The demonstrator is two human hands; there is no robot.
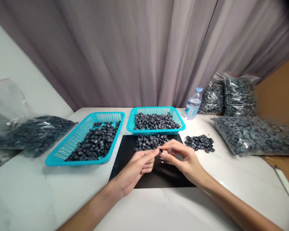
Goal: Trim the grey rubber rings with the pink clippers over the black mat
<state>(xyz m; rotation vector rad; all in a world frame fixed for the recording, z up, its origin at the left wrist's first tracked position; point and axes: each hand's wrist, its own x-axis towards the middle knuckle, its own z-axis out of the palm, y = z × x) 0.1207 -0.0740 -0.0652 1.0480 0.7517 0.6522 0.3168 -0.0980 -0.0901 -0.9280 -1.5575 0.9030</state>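
Note:
My left hand [142,163] and my right hand [180,155] meet over a black mat [144,183]. Between their fingertips is a small dark grey ring-shaped piece [161,151]. The right thumb and index finger pinch it, while the left thumb and index fingertips close on its left side. The other left fingers are curled in. Something thin and shiny shows under the right fingers, too small to make out. Just behind the hands, a pile of similar dark pieces [149,142] lies on the mat, partly hidden by the right hand.
Dark pieces partly fill a left blue basket [62,150] and a rear blue basket [156,131]. A loose heap [199,142] lies right of the mat. A water bottle [193,104] stands behind. Bags of pieces flank the white table: left bag [43,131], right bag [255,134].

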